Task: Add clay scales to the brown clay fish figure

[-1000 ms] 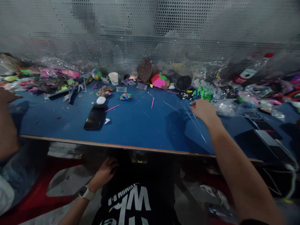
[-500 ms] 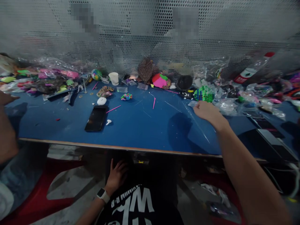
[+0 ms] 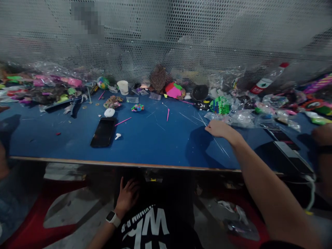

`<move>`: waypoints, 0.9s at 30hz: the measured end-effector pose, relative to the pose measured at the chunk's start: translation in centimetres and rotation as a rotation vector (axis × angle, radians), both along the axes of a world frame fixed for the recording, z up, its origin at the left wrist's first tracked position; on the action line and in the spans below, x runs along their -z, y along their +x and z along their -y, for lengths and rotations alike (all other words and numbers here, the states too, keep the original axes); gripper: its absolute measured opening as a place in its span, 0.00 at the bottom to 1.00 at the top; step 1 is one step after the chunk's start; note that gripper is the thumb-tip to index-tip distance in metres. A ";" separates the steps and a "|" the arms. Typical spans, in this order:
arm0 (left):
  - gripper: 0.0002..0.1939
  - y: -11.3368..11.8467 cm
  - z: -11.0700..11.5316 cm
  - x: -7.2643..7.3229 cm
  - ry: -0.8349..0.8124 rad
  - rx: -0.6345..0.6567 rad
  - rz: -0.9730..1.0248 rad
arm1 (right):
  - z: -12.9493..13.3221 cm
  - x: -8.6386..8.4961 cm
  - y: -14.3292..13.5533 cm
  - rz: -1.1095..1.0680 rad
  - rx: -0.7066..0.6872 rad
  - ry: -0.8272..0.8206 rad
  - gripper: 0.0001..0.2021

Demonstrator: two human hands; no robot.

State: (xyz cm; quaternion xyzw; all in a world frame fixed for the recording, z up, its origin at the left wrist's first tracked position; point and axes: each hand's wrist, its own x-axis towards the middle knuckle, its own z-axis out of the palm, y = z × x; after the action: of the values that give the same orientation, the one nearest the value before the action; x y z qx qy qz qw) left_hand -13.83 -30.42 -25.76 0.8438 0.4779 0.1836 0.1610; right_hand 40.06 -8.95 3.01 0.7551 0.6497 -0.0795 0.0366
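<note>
My left hand (image 3: 127, 196), below a pale-banded smartwatch (image 3: 113, 218), lies on my dark clothing with its fingers spread and nothing in it. Over the right part of the blue table (image 3: 155, 145), my right hand (image 3: 216, 129) is closed. Its fingertips are hidden, so whatever they hold cannot be made out. Clear plastic bags (image 3: 241, 118) and a green-and-blue clay piece (image 3: 220, 104) lie just beyond it. Thin scratch-like lines run on the table beside it. A black phone (image 3: 103, 132), a white earbud (image 3: 118, 136) and its white case (image 3: 109, 112) lie left of centre.
Clay pieces, a white cup (image 3: 122, 87) and a red-capped bottle (image 3: 267, 83) line the perforated metal wall (image 3: 145, 41). Pink sticks (image 3: 168, 114) lie mid-table. Another person's hand (image 3: 323, 135) is at the right edge; another person's arm shows at the left.
My right hand has moved nearer me and slightly left, away from the plastic bags. The view has shifted a little right, and another person's hand has appeared at the right edge. My left hand stays put.
</note>
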 end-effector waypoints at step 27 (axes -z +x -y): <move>0.14 17.1 -31.7 -32.4 -0.454 0.227 1.211 | -4.7 -4.9 -19.4 -1.308 -0.363 0.064 0.07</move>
State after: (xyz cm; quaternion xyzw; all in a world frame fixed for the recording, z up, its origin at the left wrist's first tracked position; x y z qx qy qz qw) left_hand 3.30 1.29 6.63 0.5814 0.2376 0.5026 0.5940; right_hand 20.69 -4.28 7.88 0.4313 0.6568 -0.4931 -0.3734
